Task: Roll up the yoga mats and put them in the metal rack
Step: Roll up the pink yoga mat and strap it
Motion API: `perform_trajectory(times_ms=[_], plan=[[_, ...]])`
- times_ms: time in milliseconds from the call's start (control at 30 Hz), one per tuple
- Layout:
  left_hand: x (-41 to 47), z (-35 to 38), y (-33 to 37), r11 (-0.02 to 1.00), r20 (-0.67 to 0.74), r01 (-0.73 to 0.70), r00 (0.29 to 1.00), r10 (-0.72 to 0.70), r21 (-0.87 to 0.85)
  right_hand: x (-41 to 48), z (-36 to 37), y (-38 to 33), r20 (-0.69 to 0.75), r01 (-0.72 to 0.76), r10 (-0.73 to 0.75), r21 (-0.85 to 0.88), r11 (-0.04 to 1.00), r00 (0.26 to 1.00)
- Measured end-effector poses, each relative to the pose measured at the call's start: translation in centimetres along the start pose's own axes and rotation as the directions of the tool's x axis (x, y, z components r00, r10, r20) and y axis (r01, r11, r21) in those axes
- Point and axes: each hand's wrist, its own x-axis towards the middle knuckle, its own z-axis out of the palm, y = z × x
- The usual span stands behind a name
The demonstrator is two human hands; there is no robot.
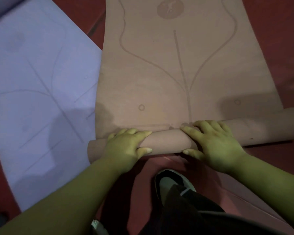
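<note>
A tan yoga mat (176,68) with line markings lies flat on the red floor, stretching away from me. Its near end is wound into a roll (166,141) that runs from left to right in front of me. My left hand (127,146) lies over the roll left of centre, fingers on top and thumb under the near side. My right hand (214,143) lies over it right of centre in the same way. A lilac yoga mat (34,92) lies unrolled at the left, at an angle. No metal rack is in view.
Red floor (278,48) surrounds both mats. My foot in a black and white shoe (173,184) stands just behind the roll, with my dark trouser leg (193,216) below it. The lilac mat's edge touches the tan mat's left side.
</note>
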Motion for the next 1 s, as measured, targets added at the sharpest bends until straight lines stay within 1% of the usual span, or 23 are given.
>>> perform_trajectory(times_ms=[67, 100, 167, 233, 300, 400, 467, 567, 633, 667, 733, 800, 867, 900, 933, 1000], plan=[[0.3, -0.1, 0.0, 1.000, 0.019, -0.005, 1.000, 0.005, 0.003, -0.1, 0.5, -0.1, -0.014, -0.013, 0.013, -0.009, 1.000, 1.000], [0.2, 0.0, 0.2, 1.000, 0.001, -0.013, 1.000, 0.013, 0.016, 0.2, 0.6, 0.0, -0.007, -0.020, 0.020, -0.007, 1.000, 1.000], [-0.7, 0.5, 0.5, 0.996, -0.113, -0.038, 0.992, 0.047, 0.081, 0.8, 0.5, 0.3, 0.013, -0.029, 0.029, 0.001, 1.000, 0.999], [-1.7, 1.5, 0.7, 0.989, -0.233, -0.057, 0.969, 0.088, 0.136, 1.1, 0.3, 0.6, 0.029, -0.024, 0.024, 0.004, 1.000, 0.999], [-2.1, 2.3, 0.6, 0.983, -0.268, -0.067, 0.957, 0.111, 0.169, 1.3, 0.1, 0.8, 0.042, -0.009, 0.009, -0.002, 1.000, 0.999], [-1.6, 1.8, 0.5, 0.991, -0.213, -0.048, 0.974, 0.073, 0.121, 1.3, 0.0, 0.7, 0.047, -0.018, 0.019, -0.006, 1.000, 0.999], [-1.0, 1.0, 0.4, 0.995, -0.150, -0.026, 0.988, 0.040, 0.097, 1.1, 0.0, 0.3, -0.001, -0.052, 0.052, 0.011, 0.999, 0.999], [-0.1, -0.1, -0.2, 0.998, -0.050, -0.023, 0.998, 0.027, 0.063, 0.4, 0.2, -0.2, -0.066, -0.089, 0.089, 0.012, 0.996, 0.994], [0.5, -0.5, -0.4, 0.998, 0.000, -0.023, 1.000, 0.023, 0.063, 0.3, 0.5, -0.2, -0.060, -0.082, 0.082, -0.009, 0.997, 0.995], [0.7, -0.6, -0.4, 0.998, 0.001, -0.028, 1.000, 0.028, 0.061, 0.4, 0.6, -0.1, -0.056, -0.079, 0.078, -0.016, 0.997, 0.995], [0.7, -0.4, -0.3, 0.997, -0.039, -0.036, 0.999, 0.039, 0.073, 1.1, 0.5, 0.1, -0.042, -0.084, 0.083, -0.024, 0.996, 0.996], [0.0, 0.1, 0.0, 0.992, -0.169, -0.049, 0.983, 0.069, 0.118, 1.8, 0.2, 0.4, -0.024, -0.090, 0.090, -0.022, 0.996, 0.996], [-0.7, 0.9, 0.0, 0.984, -0.306, -0.076, 0.944, 0.123, 0.160, 2.2, -0.1, 0.7, -0.007, -0.086, 0.086, -0.022, 0.996, 0.996], [-0.9, 1.3, 0.0, 0.979, -0.343, -0.084, 0.928, 0.145, 0.186, 2.2, -0.1, 0.8, 0.001, -0.082, 0.082, -0.024, 0.996, 0.997], [-1.1, 1.6, 0.0, 0.977, -0.348, -0.084, 0.925, 0.150, 0.198, 2.3, -0.1, 0.8, 0.003, -0.079, 0.079, -0.025, 0.997, 0.997], [-0.9, 1.7, -0.2, 0.983, -0.316, -0.065, 0.942, 0.118, 0.174, 2.3, -0.1, 0.7, -0.007, -0.077, 0.077, -0.023, 0.997, 0.997]])
